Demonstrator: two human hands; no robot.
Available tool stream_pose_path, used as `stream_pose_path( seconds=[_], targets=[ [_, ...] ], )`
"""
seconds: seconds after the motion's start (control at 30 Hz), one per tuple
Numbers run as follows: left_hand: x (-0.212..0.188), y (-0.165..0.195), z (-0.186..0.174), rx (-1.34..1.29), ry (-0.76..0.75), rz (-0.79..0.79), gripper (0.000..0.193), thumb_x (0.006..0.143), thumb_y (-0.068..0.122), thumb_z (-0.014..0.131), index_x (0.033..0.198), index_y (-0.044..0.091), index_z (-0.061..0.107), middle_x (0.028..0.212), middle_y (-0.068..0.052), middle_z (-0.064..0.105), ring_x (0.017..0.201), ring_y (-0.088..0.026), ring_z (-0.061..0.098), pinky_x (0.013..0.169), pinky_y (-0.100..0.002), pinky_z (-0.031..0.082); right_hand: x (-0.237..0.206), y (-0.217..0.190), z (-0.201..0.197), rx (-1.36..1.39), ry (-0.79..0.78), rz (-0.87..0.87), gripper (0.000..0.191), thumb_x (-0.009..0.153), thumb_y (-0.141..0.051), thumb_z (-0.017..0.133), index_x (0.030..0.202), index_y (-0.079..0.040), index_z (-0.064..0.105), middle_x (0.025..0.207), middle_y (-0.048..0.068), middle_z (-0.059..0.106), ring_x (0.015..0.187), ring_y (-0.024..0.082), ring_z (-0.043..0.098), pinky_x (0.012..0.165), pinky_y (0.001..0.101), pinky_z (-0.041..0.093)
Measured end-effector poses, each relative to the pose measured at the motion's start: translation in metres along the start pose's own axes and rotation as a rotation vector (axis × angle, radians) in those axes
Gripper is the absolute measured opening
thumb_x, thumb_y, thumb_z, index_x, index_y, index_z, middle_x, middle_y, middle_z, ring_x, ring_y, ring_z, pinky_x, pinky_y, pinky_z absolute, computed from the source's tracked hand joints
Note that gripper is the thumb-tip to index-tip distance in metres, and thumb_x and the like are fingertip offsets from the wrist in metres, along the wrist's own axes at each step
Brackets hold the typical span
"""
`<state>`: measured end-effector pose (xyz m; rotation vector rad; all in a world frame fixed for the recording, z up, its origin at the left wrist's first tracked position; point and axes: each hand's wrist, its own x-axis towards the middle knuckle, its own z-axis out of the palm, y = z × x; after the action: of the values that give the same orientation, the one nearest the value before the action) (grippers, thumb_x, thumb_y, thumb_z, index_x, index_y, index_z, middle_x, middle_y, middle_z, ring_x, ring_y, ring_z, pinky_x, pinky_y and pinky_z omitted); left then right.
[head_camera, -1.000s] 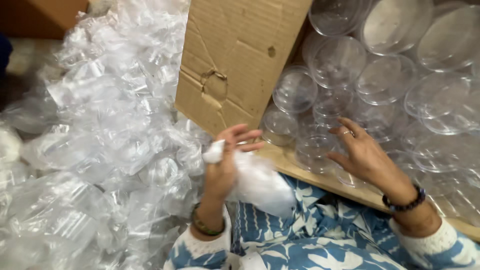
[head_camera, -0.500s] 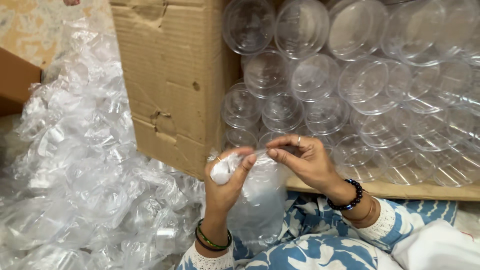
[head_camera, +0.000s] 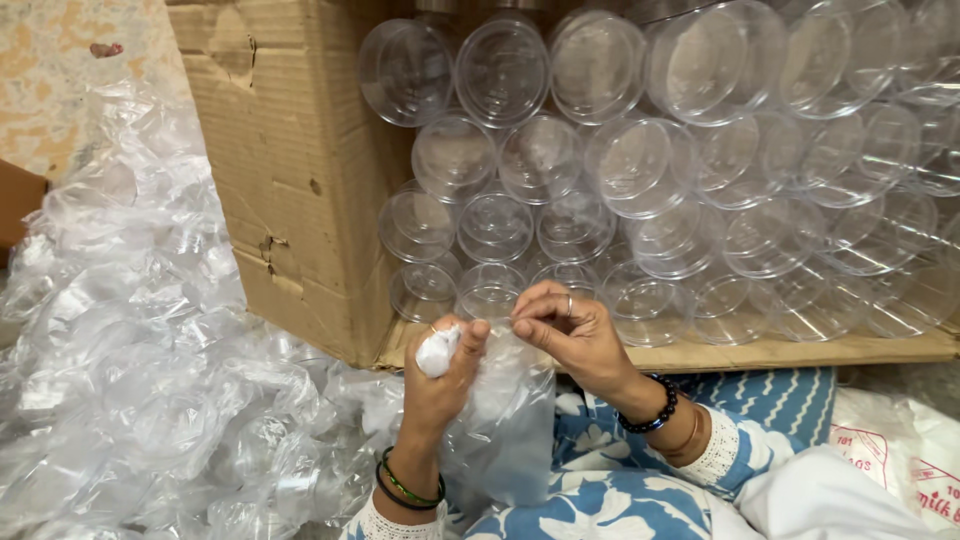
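Observation:
My left hand (head_camera: 440, 385) grips a small white wad (head_camera: 437, 352) and the left edge of a clear plastic bag (head_camera: 505, 430) that hangs over my lap. The fingertips of my right hand (head_camera: 570, 335) pinch the bag's top edge on the right side. Both hands sit just in front of a cardboard box (head_camera: 300, 180) lying on its side, filled with stacked clear plastic cups (head_camera: 640, 170) whose round bottoms face me. The bag looks empty and crumpled.
A big heap of crumpled clear plastic bags (head_camera: 140, 340) covers the left. My lap is in blue-and-white patterned cloth (head_camera: 640, 490). A white printed sack (head_camera: 900, 450) lies at the lower right. The box's bottom flap (head_camera: 760, 352) runs just past my hands.
My right hand came in from the cups to the bag's top edge and now pinches it beside my left hand. The view shifted right, showing more of the box.

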<state>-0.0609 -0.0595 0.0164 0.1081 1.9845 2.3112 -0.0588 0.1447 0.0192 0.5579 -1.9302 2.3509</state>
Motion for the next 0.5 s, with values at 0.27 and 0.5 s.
stream_pose_path(
  seconds=[0.27,0.5],
  targets=[
    [-0.014,-0.074,-0.032,-0.263,-0.298,-0.189,0.021,0.104,0.023,0.063,0.095,0.005,0.067,0.075,0.006,0.056,0.063,-0.003,0.049,0.054,-0.021,0.039,-0.017,0.034,-0.022,0.526,-0.006,0.53,0.014,0.102,-0.019,0.064,0.1,-0.007,0.058,0.068,-0.006,0.057,0.047,-0.001,0.046,0.04,0.0147,0.035],
    [-0.037,-0.06,-0.12,-0.465,-0.469,-0.339,0.016,0.099,0.017,0.063,0.105,0.002,0.061,0.086,-0.005,0.065,0.079,-0.014,0.061,0.071,-0.026,0.05,-0.037,0.027,-0.072,0.145,-0.34,0.492,0.041,0.095,-0.008,0.078,0.131,0.004,0.061,0.079,-0.003,0.056,0.068,0.004,0.052,0.061,0.0232,0.044]
  ],
)
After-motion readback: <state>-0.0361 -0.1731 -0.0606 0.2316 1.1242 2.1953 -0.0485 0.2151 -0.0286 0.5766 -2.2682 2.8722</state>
